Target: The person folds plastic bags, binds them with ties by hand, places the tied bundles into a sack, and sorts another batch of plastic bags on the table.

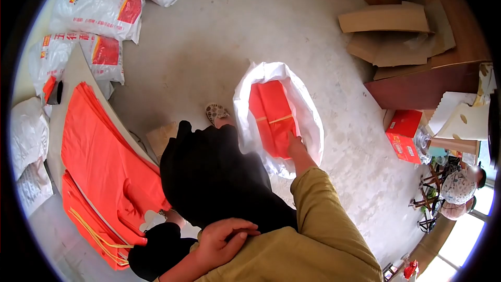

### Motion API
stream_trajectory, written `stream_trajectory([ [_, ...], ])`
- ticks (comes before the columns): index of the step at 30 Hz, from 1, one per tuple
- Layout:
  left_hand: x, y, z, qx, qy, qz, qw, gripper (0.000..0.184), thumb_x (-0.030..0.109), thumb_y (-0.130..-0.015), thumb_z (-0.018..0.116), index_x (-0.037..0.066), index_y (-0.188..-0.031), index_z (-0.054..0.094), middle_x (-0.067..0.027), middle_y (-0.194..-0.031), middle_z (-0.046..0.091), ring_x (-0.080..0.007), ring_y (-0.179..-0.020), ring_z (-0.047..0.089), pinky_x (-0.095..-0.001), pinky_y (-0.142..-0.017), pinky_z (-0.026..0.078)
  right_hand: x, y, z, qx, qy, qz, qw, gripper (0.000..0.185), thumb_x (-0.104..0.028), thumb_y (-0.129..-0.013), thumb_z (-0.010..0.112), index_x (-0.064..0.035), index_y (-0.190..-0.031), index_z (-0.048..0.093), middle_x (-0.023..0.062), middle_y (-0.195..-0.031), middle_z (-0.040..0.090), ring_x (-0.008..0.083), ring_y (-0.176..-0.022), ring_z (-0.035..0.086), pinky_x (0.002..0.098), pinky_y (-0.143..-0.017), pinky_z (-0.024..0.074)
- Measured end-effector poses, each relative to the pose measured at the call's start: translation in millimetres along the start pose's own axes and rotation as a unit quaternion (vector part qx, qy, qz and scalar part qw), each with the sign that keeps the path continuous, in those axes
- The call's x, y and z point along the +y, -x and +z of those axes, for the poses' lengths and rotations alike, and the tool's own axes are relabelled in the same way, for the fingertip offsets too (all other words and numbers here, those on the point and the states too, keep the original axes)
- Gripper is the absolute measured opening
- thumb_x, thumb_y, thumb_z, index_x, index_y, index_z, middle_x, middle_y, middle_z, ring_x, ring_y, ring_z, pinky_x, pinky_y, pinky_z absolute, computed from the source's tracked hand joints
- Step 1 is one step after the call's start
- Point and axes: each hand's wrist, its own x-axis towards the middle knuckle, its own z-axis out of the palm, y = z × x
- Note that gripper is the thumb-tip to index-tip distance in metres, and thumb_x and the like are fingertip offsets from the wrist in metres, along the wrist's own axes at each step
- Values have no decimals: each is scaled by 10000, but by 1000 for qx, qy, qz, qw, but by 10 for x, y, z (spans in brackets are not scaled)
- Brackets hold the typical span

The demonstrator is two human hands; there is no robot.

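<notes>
A white woven sack (313,125) stands upright on the floor with its mouth wide apart. Inside lies a folded red bundle (271,104), tied across with a thin yellowish band. My right hand (297,149) reaches over the near rim and grips the lower right edge of this bundle; its fingertips are partly hidden. Against my olive top rests my left hand (224,240), empty, with fingers loosely bent and thumb apart. Left of my black-clothed legs, a stack of red folded sheets (104,156) lies on a pale table (81,75), with yellow ties (96,235) on its near part.
Printed white sacks (99,10) are piled at the upper left. Flattened cardboard (386,21) and a red-brown cabinet (422,86) stand at the right, with a red box (404,136) nearby. A person (459,185) sits farther right. Concrete floor (209,36) surrounds the open sack.
</notes>
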Motion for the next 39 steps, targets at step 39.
stream_trajectory([
  [39,4,-18,-154,-57,-52,-46,996,190,17,-970,563,-2,-1129,665,-130,-1042,732,-251,-946,718,-325,-832,562,-1046,-563,-595,115,120,-218,962,647,-131,-877,601,-175,-1500,432,-6,-1647,241,355,-1481,278,480,-1051,466],
])
